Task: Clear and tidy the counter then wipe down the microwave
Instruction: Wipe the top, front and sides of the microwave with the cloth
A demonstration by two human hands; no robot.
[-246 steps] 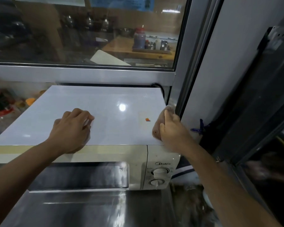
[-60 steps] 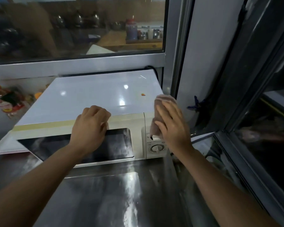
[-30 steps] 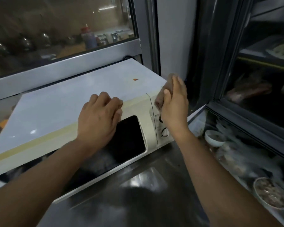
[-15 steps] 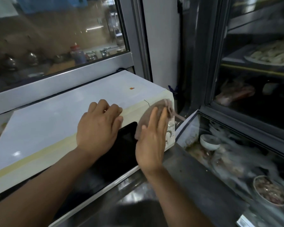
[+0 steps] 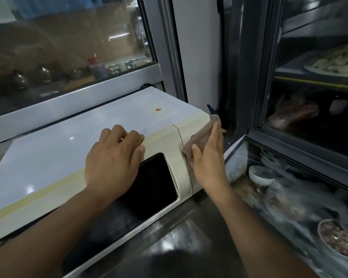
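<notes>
Microwave stands at the tabletop's back right corner; judged heavy and rigid, steadied from its top front edge. Cloth is soft and limp. Right hand presses it flat, fingers straight, against the control panel. Left hand rests loosely curled on the top edge, holding nothing.

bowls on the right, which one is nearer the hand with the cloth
The small white bowl, just right of the microwave's lower corner, beside the right hand pressing the cloth. The meat-filled bowl sits lower right.
</notes>
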